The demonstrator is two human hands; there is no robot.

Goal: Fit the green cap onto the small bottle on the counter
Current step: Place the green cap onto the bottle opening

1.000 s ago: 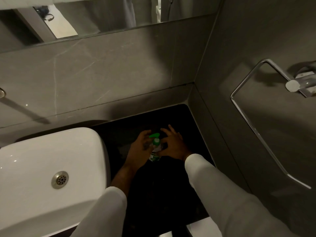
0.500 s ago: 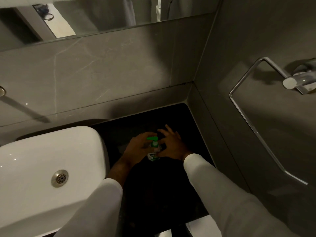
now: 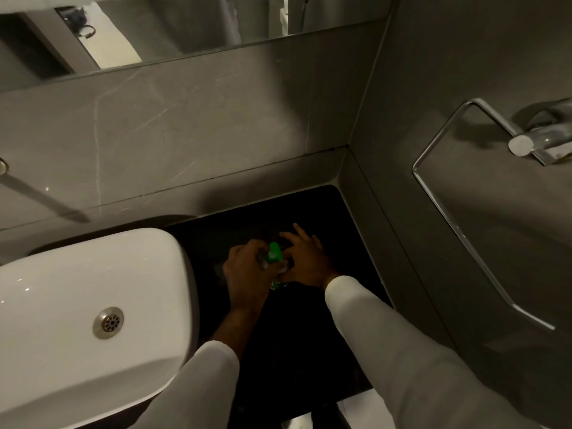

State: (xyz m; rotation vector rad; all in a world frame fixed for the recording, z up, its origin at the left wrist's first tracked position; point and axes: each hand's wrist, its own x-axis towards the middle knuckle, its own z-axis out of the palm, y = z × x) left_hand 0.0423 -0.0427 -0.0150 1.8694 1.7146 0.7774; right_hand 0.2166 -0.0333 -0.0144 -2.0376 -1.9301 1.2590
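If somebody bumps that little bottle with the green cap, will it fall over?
Probably, if let go. The small bottle looks narrow and light, with the green cap up top. Now the left hand and right hand steady it. The black counter looks smooth, so it might slide.

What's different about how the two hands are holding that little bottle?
The left hand curls closed around the small bottle from the sink side; the right hand lies flatter, fingers spread, pressed against its other side. The left forearm is bare above the wrist, while the right sleeve reaches the wrist. Both flank the green cap over the dark counter.
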